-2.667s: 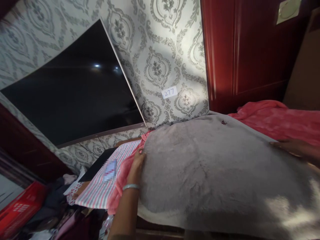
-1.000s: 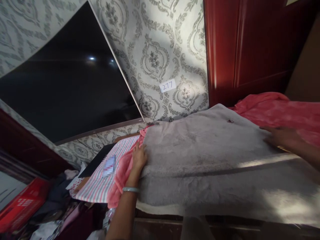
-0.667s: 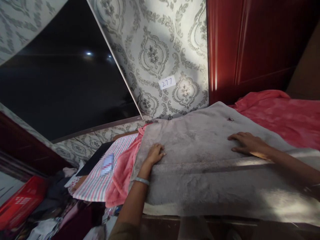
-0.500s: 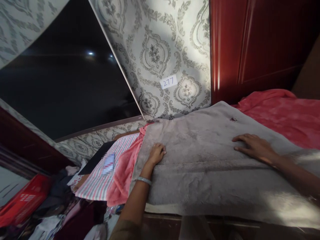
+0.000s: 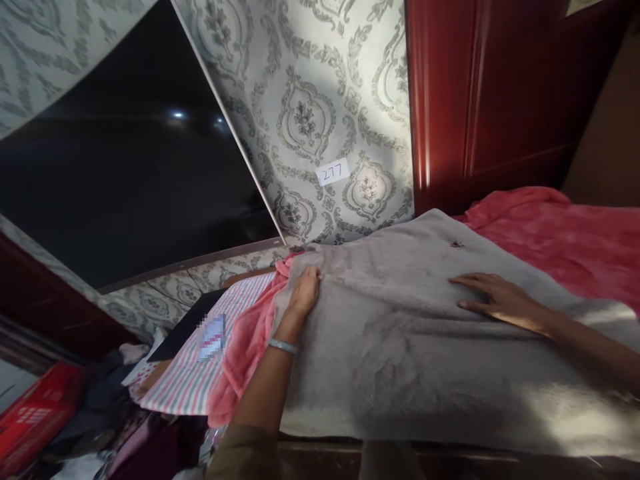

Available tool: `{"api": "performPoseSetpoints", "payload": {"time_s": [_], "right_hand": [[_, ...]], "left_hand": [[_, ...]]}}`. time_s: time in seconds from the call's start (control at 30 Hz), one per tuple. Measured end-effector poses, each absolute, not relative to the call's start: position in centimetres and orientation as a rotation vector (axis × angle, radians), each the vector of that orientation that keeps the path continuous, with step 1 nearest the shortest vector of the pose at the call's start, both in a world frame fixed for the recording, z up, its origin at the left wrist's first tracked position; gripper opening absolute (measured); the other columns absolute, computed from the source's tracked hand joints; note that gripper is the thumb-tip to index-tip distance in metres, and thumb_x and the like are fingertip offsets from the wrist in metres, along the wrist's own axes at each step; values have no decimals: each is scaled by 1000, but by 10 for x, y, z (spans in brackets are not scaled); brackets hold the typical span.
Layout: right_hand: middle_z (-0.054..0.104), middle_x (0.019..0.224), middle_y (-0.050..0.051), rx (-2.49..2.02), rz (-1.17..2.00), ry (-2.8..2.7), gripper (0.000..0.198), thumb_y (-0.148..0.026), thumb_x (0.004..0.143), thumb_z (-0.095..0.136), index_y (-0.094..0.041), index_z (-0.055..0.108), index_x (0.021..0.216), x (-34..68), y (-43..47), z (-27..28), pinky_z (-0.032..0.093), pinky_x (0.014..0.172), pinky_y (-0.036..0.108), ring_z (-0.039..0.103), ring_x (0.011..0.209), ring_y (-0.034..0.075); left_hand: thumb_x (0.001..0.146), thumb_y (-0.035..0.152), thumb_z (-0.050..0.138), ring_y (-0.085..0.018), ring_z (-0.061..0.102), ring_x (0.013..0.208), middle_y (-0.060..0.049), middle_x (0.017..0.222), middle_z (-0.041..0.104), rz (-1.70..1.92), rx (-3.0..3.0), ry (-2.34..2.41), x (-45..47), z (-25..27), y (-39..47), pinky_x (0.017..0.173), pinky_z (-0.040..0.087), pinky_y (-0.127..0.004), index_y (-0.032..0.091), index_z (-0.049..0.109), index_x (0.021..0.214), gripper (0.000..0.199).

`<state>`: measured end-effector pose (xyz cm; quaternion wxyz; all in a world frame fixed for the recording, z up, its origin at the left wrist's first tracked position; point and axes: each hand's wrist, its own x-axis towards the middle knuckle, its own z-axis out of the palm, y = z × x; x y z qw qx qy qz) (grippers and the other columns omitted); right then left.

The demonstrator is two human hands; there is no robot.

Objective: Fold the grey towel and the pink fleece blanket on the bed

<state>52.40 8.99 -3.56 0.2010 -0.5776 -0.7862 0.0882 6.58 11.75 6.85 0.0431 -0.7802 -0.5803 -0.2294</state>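
The grey plush blanket (image 5: 410,347) is lying beneath the fingers, left hand (image 5: 304,292) gripping a fold, right hand (image 5: 503,301) resting open, and is seeming soft, limp, probably inviting hold at the edge beside the left fingertips.

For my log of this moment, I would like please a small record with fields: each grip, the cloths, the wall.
Left grip: bare hand, curled on the grey blanket near its left edge; whether it pinches fabric is unclear
Right grip: bare hand, fingers spread, palm down at the grey blanket
Grey blanket: spread out, wrinkled between the hands
Left side: pink cloth, then striped cloth
Right side, farther back: red blanket
Wall: patterned paper, dark screen, label reading 277
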Motion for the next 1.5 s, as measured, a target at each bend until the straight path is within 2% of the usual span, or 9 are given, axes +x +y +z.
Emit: {"api": "performPoseSetpoints", "payload": {"time_s": [0.17, 0.3, 0.47, 0.63, 0.8, 1.03, 1.2, 1.37, 1.5], "right_hand": [[53, 146, 17, -1585, 286, -2274, 76, -67, 81, 50, -17, 63, 137, 529, 91, -26, 40, 114, 50, 48, 136, 36], [66, 126, 18, -1545, 177, -2239, 53, -51, 83, 45, -17, 70, 115, 525, 96, -31, 46, 105, 51, 59, 121, 33], [69, 101, 16, -1512, 77, -2158, 36, -38, 89, 36, -18, 65, 93, 514, 88, -21, 49, 91, 45, 63, 100, 29], [67, 106, 14, -1560, 54, -2047, 42, -43, 98, 28, -17, 61, 99, 509, 84, 14, 47, 87, 39, 62, 96, 25], [68, 104, 13, -1529, 19, -2032, 40, -47, 95, 29, -19, 59, 94, 508, 92, 27, 45, 89, 39, 61, 99, 26], [68, 102, 12, -1538, 127, -2005, 43, -53, 90, 30, -22, 60, 92, 512, 97, 17, 48, 85, 40, 62, 95, 27], [68, 107, 12, -1538, 173, -2054, 39, -52, 90, 34, -23, 60, 95, 521, 99, 5, 48, 88, 39, 62, 99, 26], [70, 109, 14, -1562, 174, -2127, 40, -47, 88, 36, -22, 65, 103, 541, 100, -13, 50, 94, 40, 65, 101, 28], [69, 118, 18, -1639, 73, -2240, 43, -44, 83, 44, -19, 71, 106, 563, 102, -20, 49, 97, 45, 63, 112, 32]], "left_hand": [[98, 17, 47, -20, 60, 94, -6, 102, 63, -578, -2338, -1736, 68, 81, 117, 84, 44, -31, 20, 56, 95, 10], [100, 20, 45, -20, 62, 93, -7, 104, 65, -459, -2328, -1771, 62, 72, 111, 82, 43, -30, 20, 58, 98, 13], [99, 21, 46, -20, 63, 92, -5, 103, 67, -451, -2326, -1870, 56, 55, 111, 79, 42, -29, 21, 58, 99, 12], [99, 23, 46, -21, 63, 89, -6, 99, 69, -476, -2338, -1881, 52, 42, 113, 77, 43, -30, 20, 58, 98, 12], [97, 19, 46, -20, 64, 88, -5, 93, 69, -483, -2416, -1833, 45, 29, 105, 80, 46, -31, 21, 60, 97, 14], [92, 31, 62, -25, 62, 107, -9, 109, 67, -461, -2472, -1702, 23, 20, 84, 96, 47, -40, 20, 61, 106, 18], [92, 17, 56, -24, 63, 104, -8, 106, 67, -466, -2383, -1743, 14, 22, 85, 95, 48, -38, 20, 63, 99, 10], [93, 16, 56, -25, 63, 105, -10, 106, 68, -525, -2357, -1742, 13, 29, 89, 95, 48, -38, 19, 64, 98, 10], [93, 17, 57, -25, 63, 103, -10, 103, 68, -519, -2363, -1725, 12, 33, 89, 95, 49, -37, 19, 66, 94, 9]]}}
